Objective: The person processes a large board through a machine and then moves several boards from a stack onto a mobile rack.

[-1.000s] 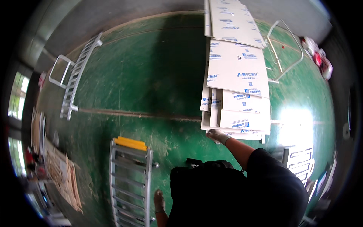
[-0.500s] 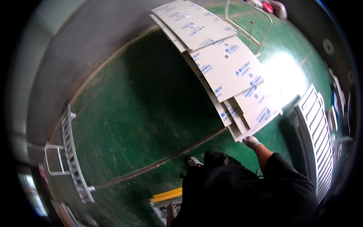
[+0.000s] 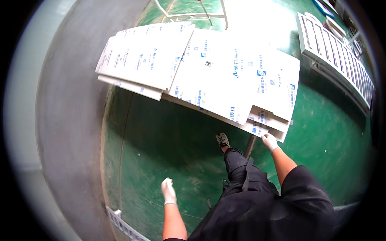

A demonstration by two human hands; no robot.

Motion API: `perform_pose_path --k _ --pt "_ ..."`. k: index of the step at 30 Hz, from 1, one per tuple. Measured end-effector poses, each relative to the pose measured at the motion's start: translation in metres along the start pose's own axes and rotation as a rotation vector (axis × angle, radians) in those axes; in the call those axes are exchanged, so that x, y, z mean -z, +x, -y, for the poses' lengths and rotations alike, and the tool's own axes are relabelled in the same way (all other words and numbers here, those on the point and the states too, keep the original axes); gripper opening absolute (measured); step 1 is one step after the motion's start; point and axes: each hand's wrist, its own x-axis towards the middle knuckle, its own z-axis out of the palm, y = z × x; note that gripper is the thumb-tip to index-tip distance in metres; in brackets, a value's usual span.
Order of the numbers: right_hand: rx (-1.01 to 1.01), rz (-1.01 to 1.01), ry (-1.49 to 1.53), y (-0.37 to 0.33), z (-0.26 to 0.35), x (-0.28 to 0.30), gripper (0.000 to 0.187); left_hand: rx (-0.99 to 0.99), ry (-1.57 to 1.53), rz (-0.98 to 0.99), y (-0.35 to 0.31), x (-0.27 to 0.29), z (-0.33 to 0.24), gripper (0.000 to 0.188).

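Observation:
White boards [image 3: 217, 76] printed in blue lie in a staggered, overlapping stack in front of me. My right hand [image 3: 270, 142], in a white glove, is closed on the near edge of a lower board [image 3: 257, 129] toward the stack's right end. Part of its fingers is hidden there. Out to the left, away from the stack, my left hand [image 3: 169, 191] hangs over the green floor in a white glove. Nothing shows in it, and its fingers look loosely stretched.
A white slatted frame [image 3: 335, 56] stands on the right. Behind the stack rises a white tubular frame [image 3: 197, 16]. A grey wall [image 3: 72, 120] runs along the left, and a light ladder-like rack [image 3: 124, 227] lies at lower left. A dark post [image 3: 249, 147] shows below the boards.
My view has turned left, and I stand closer to the stack. My left hand has come away from the yellow-and-grey object and swung forward. The right hand stays at the boards' near edge.

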Motion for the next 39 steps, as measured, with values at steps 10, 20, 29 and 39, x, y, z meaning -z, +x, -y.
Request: perform_pose_path --k 10,20,29,39 --pt "-0.072 -0.156 0.046 0.179 0.268 -0.022 0.056 -0.711 0.623 0.583 0.193 -0.161 -0.332 0.038" --pt "-0.36 -0.548 -0.336 0.295 0.292 -0.055 0.079 -1.085 1.472 0.37 0.441 -0.459 -0.49 0.084" --pt "-0.375 -0.582 -0.471 0.293 0.282 -0.057 0.082 -1.305 1.376 0.389 0.479 -0.501 -0.477 0.107" --pt "-0.292 -0.648 -0.505 0.3 0.276 -0.063 0.079 -1.217 1.366 0.485 0.478 -0.505 -0.49 0.107"
